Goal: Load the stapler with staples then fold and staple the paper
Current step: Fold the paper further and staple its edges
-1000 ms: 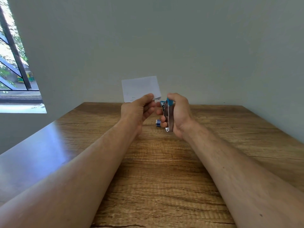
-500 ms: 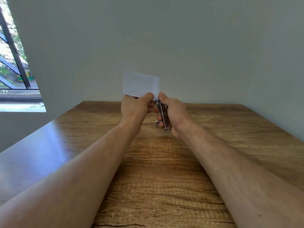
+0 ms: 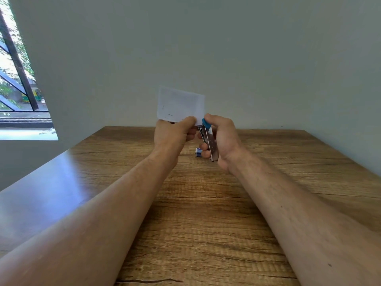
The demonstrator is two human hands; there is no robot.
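My left hand (image 3: 175,134) pinches the lower edge of a folded white paper (image 3: 180,104), holding it upright above the table. My right hand (image 3: 223,139) grips a small metal stapler (image 3: 209,141) with a blue tip, held nearly vertical. The stapler's blue end sits at the paper's lower right corner. Behind my right fingers a small blue and white staple box (image 3: 198,152) lies on the wooden table (image 3: 195,213), partly hidden.
The table's far edge meets a plain grey-green wall (image 3: 206,48). A window (image 3: 18,89) is at the left. Both forearms stretch across the table's middle.
The paper has tilted and risen slightly. The stapler closed onto the paper's corner half a second ago, and now its blue tip shows again and the staple box is back in sight.
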